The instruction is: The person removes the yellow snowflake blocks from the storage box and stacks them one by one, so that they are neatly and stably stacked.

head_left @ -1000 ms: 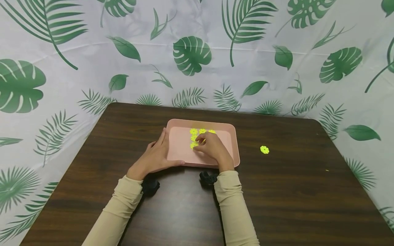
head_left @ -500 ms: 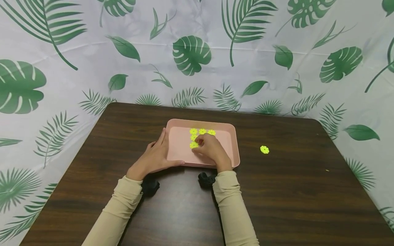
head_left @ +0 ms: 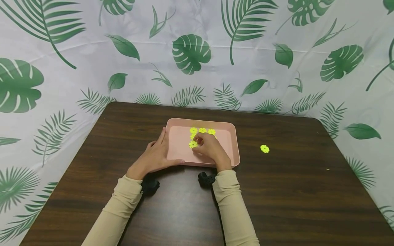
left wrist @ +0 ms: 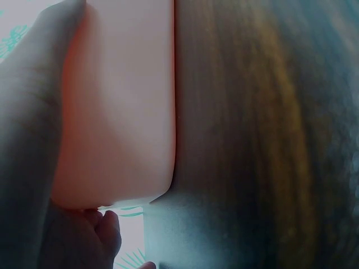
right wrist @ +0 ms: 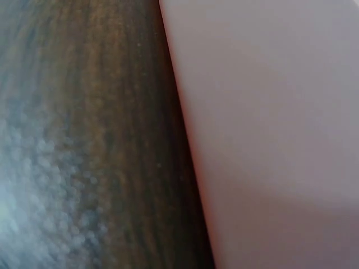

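Note:
A shallow pink tray (head_left: 178,143) lies on the dark wooden table. My left hand (head_left: 154,155) rests at its near left corner, fingers straight along the left wall and thumb along the front wall (left wrist: 123,112). Inside the tray, my right hand (head_left: 212,148) has curled fingers, with index finger and thumb at opposite edges of a yellow flower-shaped piece (head_left: 192,144). Beyond it, more yellow flower pieces lie in a back row, including a left one (head_left: 193,130), a middle one (head_left: 202,130) and a right one (head_left: 211,131). The right hand partly covers other pieces.
One loose yellow flower piece (head_left: 264,148) lies on the table (head_left: 295,191) right of the tray. A tiny pale scrap (head_left: 327,169) is farther right. Behind the table hangs a leaf-printed white cloth (head_left: 197,89). Both wrists wear black devices.
The near-left flower piece has shifted slightly to the left under the right hand's fingers, which moved a little. The left hand and tray hold still.

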Tool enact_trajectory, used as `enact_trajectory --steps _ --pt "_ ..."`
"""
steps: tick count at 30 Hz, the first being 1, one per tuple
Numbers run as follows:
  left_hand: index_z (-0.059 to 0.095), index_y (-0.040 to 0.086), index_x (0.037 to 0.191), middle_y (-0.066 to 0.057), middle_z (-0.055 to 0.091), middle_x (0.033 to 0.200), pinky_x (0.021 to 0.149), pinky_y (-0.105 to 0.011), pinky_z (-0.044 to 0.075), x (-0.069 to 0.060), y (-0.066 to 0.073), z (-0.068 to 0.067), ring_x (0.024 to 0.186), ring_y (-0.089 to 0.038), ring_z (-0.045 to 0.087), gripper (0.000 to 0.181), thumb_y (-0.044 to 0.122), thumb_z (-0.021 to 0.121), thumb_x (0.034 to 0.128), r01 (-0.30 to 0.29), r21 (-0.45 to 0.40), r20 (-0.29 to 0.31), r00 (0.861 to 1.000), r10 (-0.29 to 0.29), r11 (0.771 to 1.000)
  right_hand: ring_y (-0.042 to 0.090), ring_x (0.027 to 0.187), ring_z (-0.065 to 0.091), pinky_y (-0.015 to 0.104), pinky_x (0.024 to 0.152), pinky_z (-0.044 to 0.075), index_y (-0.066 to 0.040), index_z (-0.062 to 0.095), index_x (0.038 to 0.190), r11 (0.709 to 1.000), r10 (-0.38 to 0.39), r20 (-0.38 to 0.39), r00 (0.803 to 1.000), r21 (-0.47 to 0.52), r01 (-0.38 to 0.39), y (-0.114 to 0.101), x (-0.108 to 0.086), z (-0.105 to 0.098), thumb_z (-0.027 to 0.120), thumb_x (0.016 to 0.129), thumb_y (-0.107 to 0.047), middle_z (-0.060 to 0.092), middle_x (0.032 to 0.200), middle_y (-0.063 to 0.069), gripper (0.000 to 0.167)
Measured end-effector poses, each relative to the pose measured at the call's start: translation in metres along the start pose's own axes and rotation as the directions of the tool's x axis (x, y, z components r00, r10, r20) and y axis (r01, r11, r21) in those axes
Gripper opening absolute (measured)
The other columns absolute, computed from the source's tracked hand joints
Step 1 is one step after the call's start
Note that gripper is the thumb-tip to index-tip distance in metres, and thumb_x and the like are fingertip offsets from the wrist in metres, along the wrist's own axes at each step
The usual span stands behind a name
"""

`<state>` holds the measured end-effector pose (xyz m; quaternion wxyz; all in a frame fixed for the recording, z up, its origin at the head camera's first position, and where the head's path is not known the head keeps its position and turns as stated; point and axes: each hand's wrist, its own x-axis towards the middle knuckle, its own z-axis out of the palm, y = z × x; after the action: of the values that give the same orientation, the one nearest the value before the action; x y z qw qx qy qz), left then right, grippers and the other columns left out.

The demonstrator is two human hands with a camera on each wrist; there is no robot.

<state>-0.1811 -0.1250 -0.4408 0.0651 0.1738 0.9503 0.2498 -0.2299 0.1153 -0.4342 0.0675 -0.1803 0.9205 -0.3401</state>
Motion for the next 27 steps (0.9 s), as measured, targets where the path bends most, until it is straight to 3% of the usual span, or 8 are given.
enact_trajectory --steps 11,27 --pt "-0.005 -0.001 0.164 -0.02 -0.007 0.172 0.113 -0.072 0.024 0.0016 0.0005 -0.0002 0.155 -0.037 0.022 0.131 0.074 0.067 0.0838 0.006 -0.008 -0.004 1.0 -0.007 1.0 0.021 0.081 0.061 0.037 0.08 0.053 -0.006 0.072 0.113 1.0 -0.015 0.013 1.0 0.01 0.015 0.0001 -0.0025 -0.0024 0.081 0.086 -0.008 0.066 0.089 0.006 0.029" --pt "-0.005 -0.002 0.163 -0.022 -0.007 0.171 0.113 -0.072 0.024 0.001 -0.0001 0.0001 0.156 -0.037 0.021 0.132 0.078 0.063 0.0838 0.005 -0.004 0.005 1.0 -0.005 1.0 0.022 0.084 0.061 0.036 0.083 0.053 -0.001 0.071 0.113 0.995 0.006 0.043 0.999 0.103 -0.01 0.0029 -0.004 -0.0041 0.083 0.086 -0.007 0.065 0.09 0.008 0.03"
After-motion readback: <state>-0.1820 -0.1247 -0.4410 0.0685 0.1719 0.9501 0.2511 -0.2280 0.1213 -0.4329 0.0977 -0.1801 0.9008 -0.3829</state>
